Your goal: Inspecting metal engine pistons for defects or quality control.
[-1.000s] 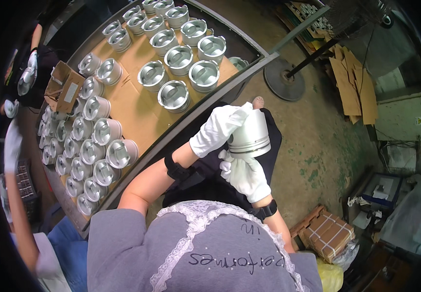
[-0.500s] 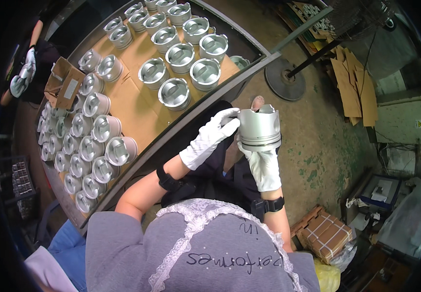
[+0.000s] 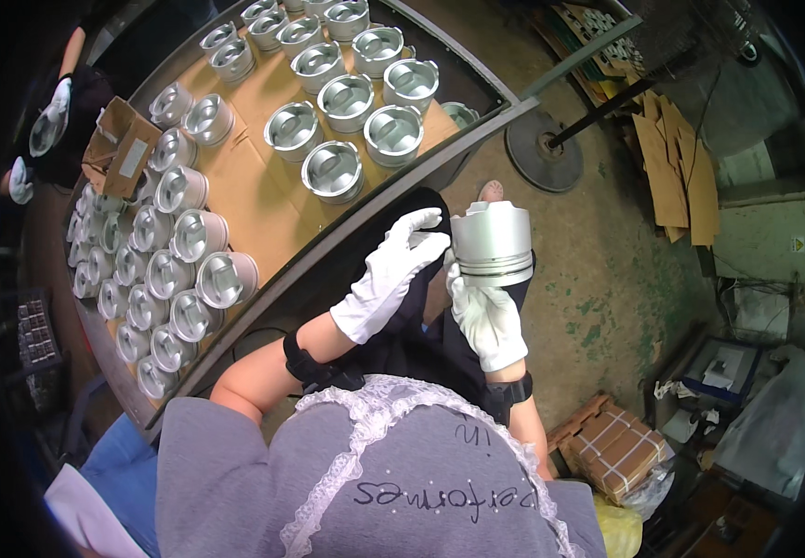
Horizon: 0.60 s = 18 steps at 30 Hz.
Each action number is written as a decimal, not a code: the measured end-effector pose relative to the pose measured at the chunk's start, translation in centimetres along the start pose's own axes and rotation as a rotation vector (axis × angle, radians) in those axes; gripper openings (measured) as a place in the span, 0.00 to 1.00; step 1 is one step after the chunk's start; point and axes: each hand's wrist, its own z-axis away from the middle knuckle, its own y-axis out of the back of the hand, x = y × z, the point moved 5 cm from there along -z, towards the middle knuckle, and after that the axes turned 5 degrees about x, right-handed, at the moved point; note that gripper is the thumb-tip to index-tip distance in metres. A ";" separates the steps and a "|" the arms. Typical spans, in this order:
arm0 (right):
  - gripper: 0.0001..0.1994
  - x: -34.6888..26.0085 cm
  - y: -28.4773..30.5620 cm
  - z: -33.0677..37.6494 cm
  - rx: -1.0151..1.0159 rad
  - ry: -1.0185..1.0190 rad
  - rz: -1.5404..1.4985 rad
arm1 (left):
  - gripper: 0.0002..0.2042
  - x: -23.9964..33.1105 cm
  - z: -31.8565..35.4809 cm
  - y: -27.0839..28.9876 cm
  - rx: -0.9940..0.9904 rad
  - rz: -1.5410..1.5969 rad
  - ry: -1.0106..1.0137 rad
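A silver metal piston (image 3: 492, 240) with dark ring grooves near its lower end is held up in front of me. My right hand (image 3: 488, 321), in a white glove, grips it from below; part of the fingers is hidden behind the piston. Just left of the piston is my left hand (image 3: 393, 272), also gloved in white. Its fingers are curved and apart, with nothing between them. On the cardboard-covered table (image 3: 268, 200) to the left stand many similar pistons, the nearest one (image 3: 333, 172) close to the table's edge.
A small open cardboard box (image 3: 121, 153) sits among the pistons at the far left. Beyond it, another person's gloved hand (image 3: 51, 116) holds a piston-like part. At right are a fan's round base (image 3: 546, 152), flattened cardboard (image 3: 677, 167) and a strapped brown carton (image 3: 614, 446).
My left hand has drawn away from the piston, slightly down and left. The piston and right hand have shifted a little left. The other person's hands have moved.
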 end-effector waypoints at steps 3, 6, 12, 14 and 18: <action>0.35 0.1 0.2 -0.1 -0.009 -0.038 -0.126 | 0.25 0.3 0.0 0.1 0.004 0.021 0.064; 0.34 -0.1 0.1 -0.1 -0.020 -0.032 -0.181 | 0.25 -0.3 0.1 0.2 -0.015 0.035 0.052; 0.34 -1.4 1.0 -0.1 0.093 0.075 0.037 | 0.25 -0.3 0.4 -0.2 -0.051 -0.039 0.026; 0.33 -1.0 0.9 -0.1 0.074 0.043 -0.012 | 0.24 0.2 0.7 -0.2 -0.033 -0.098 -0.001; 0.28 0.7 0.0 0.2 0.062 -0.127 -0.274 | 0.21 1.7 0.2 -0.9 0.047 -0.385 -0.572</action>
